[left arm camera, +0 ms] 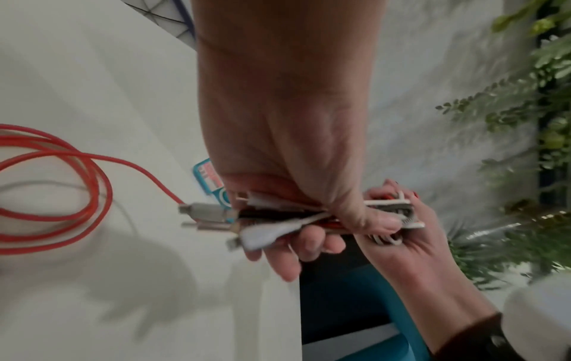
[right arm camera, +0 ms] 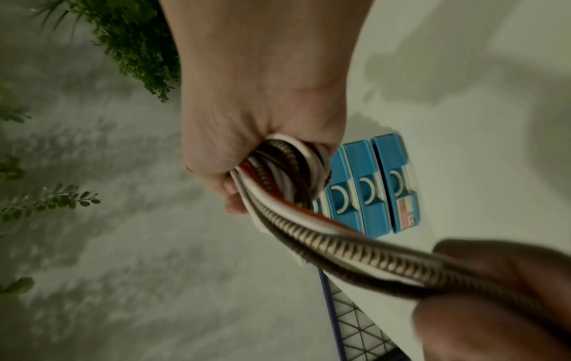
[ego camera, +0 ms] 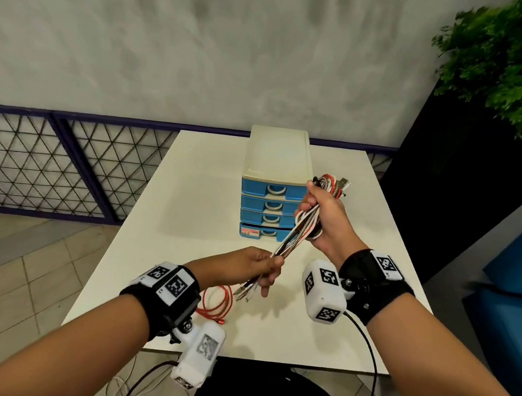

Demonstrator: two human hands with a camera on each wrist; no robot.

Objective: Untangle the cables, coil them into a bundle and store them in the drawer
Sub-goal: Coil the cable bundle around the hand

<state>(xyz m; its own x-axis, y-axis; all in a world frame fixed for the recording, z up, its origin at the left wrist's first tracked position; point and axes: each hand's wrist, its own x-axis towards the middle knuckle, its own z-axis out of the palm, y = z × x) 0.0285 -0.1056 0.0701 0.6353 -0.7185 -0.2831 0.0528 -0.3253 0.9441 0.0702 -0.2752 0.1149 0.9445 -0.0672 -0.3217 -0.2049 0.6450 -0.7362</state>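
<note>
A bundle of several cables [ego camera: 294,237], white, red, black and metal-braided, stretches between my hands above the white table [ego camera: 189,210]. My right hand [ego camera: 321,215] grips the folded upper part [right arm camera: 287,171], with plugs sticking out above the fist. My left hand [ego camera: 263,267] pinches the lower ends, and their connectors [left arm camera: 213,219] poke out below the fingers. A separate red cable [ego camera: 215,303] lies coiled on the table under my left wrist, also in the left wrist view [left arm camera: 77,185]. The drawer unit [ego camera: 271,186] stands behind, all blue drawers [right arm camera: 367,185] closed.
A dark planter with a green plant [ego camera: 511,62] stands to the right of the table. A blue seat [ego camera: 517,283] is at the right edge. A purple mesh fence [ego camera: 67,165] runs behind the table on the left.
</note>
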